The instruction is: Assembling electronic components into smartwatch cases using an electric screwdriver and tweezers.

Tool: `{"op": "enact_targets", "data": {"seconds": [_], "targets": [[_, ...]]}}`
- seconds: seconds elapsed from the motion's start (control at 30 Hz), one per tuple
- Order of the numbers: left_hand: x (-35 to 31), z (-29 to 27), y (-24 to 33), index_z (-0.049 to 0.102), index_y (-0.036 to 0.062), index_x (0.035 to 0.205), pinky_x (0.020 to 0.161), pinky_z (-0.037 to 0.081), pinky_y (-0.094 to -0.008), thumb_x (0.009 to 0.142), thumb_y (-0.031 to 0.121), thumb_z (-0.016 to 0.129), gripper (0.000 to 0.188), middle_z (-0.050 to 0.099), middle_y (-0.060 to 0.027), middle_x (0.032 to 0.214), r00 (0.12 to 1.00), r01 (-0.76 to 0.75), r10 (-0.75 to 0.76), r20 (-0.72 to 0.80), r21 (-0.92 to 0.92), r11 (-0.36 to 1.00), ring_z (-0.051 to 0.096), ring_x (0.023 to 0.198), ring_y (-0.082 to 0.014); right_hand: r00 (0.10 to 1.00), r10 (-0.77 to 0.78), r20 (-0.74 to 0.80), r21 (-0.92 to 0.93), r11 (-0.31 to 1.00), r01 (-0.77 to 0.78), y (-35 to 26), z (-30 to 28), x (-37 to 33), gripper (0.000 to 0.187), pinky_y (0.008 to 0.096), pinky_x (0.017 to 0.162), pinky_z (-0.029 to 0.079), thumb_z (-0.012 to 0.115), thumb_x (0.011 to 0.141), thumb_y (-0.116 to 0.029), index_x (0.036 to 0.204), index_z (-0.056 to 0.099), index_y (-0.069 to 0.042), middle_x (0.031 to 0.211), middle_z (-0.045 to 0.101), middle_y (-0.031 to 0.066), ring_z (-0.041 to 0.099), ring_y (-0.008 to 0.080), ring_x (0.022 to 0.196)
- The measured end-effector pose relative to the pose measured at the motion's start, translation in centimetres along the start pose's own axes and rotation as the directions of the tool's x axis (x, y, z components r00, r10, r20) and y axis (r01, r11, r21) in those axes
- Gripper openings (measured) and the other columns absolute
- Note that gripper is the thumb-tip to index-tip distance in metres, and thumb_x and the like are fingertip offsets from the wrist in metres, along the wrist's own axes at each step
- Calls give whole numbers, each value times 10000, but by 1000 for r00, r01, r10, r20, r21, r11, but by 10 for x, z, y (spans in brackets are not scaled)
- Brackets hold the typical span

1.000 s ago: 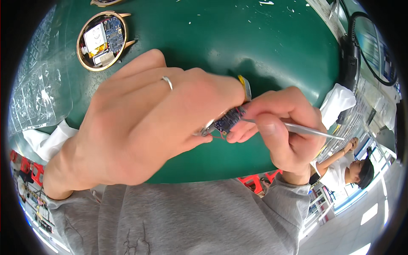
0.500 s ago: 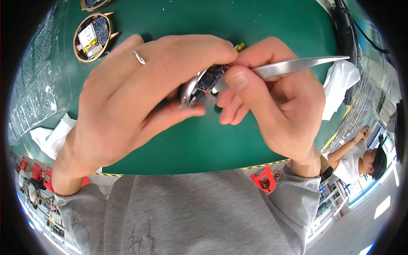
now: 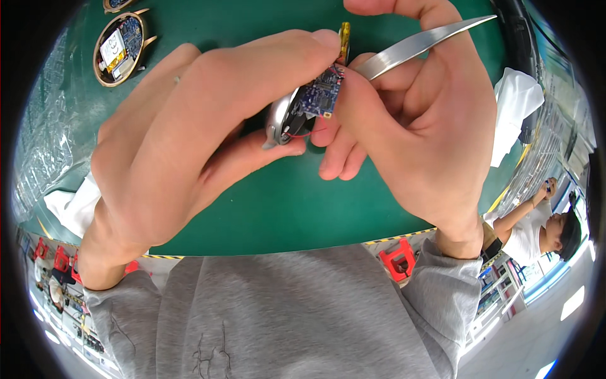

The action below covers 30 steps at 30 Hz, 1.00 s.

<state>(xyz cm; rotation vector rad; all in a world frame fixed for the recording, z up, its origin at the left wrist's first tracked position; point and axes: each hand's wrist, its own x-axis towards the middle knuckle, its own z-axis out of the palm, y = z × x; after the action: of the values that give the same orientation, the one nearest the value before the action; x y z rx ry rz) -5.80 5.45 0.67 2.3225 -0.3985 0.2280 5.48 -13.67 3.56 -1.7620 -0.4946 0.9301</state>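
My left hand grips a silver watch case by its rim, thumb below and fingers over the top. A blue circuit board stands tilted partly out of the case. A thin red wire runs beneath it. At the board's far end a yellow-wrapped part sticks up. In my right hand lie metal tweezers, one end pointing up and right. The right thumb presses at the board's right edge, while the index finger is raised away. The tweezers' other end is hidden behind the thumb.
Another opened watch, gold-rimmed, lies on the green mat at the far left, with part of one more beyond it. White tissues and clear plastic trays flank the mat. A co-worker sits at the right.
The circuit board has tilted further out of the case and shows more of its face. My right index finger has lifted, and the tweezers have swung upward. The yellow part now stands more upright.
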Motion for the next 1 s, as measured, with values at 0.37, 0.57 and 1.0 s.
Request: {"op": "enact_targets", "data": {"seconds": [0.37, 0.57, 1.0], "targets": [[2, -2, 2, 553, -75, 1333, 652, 529, -250, 800, 100, 829, 625, 696, -186, 1269, 991, 107, -107, 80, 7, 994, 644, 796, -184, 1000, -15, -21, -11, 1000, 15, 4, 5, -2, 171, 229, 501, 504, 536, 1024, -25, 1157, 504, 77, 729, 656, 135, 655, 148, 560], [6, -14, 12, 562, -36, 1381, 680, 513, -264, 813, 116, 819, 643, 697, -141, 1293, 941, 239, -246, 232, 58, 969, 606, 789, -177, 999, -29, -34, -14, 1000, 28, 3, 8, -3, 176, 227, 496, 497, 530, 1029, -38, 1159, 502, 77, 724, 653, 133, 649, 146, 552], [-4, 13, -4, 532, -114, 1322, 543, 489, -216, 800, 59, 834, 628, 704, -265, 1197, 990, -47, 51, -132, 36, 998, 629, 719, -161, 995, -60, -74, -4, 998, 60, 6, 14, -3, 191, 222, 485, 482, 517, 1040, -68, 1165, 498, 76, 712, 647, 129, 634, 140, 535]]}}
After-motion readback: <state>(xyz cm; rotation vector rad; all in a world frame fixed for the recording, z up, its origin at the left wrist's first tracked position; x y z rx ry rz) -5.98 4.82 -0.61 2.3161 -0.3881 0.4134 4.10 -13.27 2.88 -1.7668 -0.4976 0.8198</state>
